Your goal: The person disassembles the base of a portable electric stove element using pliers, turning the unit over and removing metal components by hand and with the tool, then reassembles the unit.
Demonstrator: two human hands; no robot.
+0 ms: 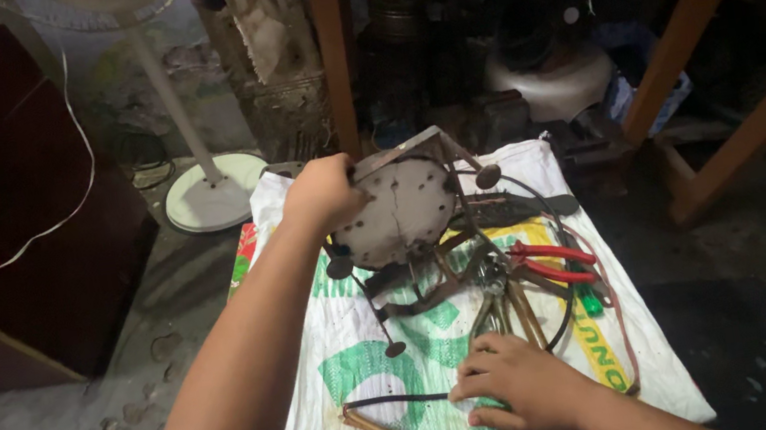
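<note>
Down on the floor, the left hand (324, 193) grips a round metal plate (405, 209) tilted above a white sack (363, 349) with green and yellow print; the right hand (522, 384) rests open there, near red-handled pliers (552, 262).

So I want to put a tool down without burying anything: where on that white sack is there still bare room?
The white sack is bare along its near-left part, between the left forearm and the thin legs of the round metal plate, and at its far-right corner. The middle right is crowded: red-handled pliers, straps and cable, with the right hand resting by them.
</note>
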